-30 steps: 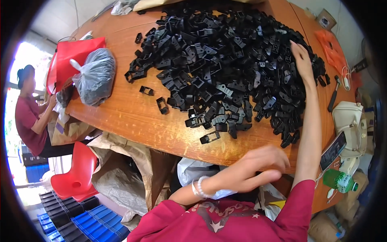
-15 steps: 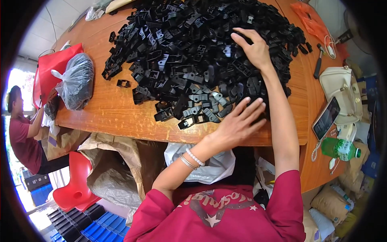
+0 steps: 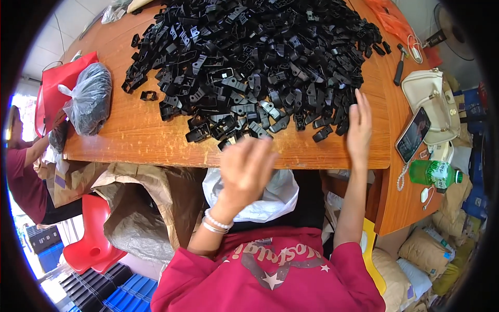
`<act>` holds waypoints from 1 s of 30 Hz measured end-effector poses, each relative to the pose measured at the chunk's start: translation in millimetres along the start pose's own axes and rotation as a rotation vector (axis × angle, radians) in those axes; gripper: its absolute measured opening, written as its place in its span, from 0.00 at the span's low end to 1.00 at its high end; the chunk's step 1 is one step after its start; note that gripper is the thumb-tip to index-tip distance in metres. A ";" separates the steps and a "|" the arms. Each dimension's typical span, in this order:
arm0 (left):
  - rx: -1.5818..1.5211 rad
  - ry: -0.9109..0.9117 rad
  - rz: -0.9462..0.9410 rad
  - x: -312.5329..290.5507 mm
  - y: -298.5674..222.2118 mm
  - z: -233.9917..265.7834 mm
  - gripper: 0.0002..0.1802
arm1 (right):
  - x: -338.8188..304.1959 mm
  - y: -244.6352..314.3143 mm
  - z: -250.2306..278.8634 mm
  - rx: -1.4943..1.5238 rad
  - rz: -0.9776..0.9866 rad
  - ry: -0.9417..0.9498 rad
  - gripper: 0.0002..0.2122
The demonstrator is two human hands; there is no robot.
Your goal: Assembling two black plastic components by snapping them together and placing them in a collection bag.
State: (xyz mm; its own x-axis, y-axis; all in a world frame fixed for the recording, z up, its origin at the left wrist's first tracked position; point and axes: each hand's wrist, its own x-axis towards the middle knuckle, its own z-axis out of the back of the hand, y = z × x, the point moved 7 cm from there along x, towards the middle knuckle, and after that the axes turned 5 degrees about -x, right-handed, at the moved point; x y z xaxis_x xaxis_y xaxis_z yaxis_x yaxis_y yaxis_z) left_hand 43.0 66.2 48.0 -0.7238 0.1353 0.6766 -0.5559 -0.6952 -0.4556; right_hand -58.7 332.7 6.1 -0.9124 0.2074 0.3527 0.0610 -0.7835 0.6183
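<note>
A big heap of small black plastic parts [image 3: 249, 67] covers the far middle of the wooden table [image 3: 312, 156]. At the heap's near right side is my right hand [image 3: 359, 127], upright on its edge with fingers stretched out, open and holding nothing visible. My left hand [image 3: 243, 171], wearing bracelets at the wrist, hovers over the table's front edge, just in front of the nearest parts. Motion smears its fingers, so whether it holds anything cannot be told. Below it an open white plastic bag [image 3: 283, 200] hangs at my lap.
A tied bag of dark parts [image 3: 93, 101] and a red bag [image 3: 57, 86] stand at left, near another person [image 3: 26, 174]. On the right lie a hammer [image 3: 399, 65], handbag [image 3: 426, 86], phone [image 3: 413, 135] and green bottle [image 3: 429, 172]. A paper sack [image 3: 140, 179] gapes below the table.
My right hand has drawn back from the top of the heap to its near right side. My left hand has moved left and lifted off the table edge. The view has shifted slightly.
</note>
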 end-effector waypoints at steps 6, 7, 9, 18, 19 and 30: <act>0.090 0.097 0.211 -2.3 32.1 5.7 0.21 | -38.7 44.1 -20.0 -0.019 0.099 0.021 0.19; 0.086 0.100 0.210 -1.7 31.4 5.2 0.21 | -39.4 44.5 -17.4 -0.023 0.095 0.019 0.19; 0.072 0.136 0.212 -3.5 32.1 4.8 0.20 | -43.2 49.3 -10.6 -0.008 0.125 -0.072 0.19; 0.009 0.173 0.212 -12.5 20.6 -6.3 0.19 | -91.8 88.3 -6.5 -0.300 0.168 0.006 0.21; -0.002 0.153 0.204 -13.6 22.4 -5.3 0.18 | -92.3 90.3 -9.4 -0.242 0.163 0.031 0.20; -0.198 0.063 0.106 -30.7 23.8 6.0 0.24 | -92.6 91.0 -12.2 -0.129 0.028 0.040 0.13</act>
State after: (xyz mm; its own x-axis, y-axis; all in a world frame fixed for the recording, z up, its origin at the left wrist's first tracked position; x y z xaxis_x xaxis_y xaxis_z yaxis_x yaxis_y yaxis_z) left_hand 54.4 41.2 19.8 -0.8031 0.1169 0.5843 -0.5403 -0.5564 -0.6313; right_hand 26.5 235.0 21.1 -0.9268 0.1628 0.3385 0.0364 -0.8580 0.5123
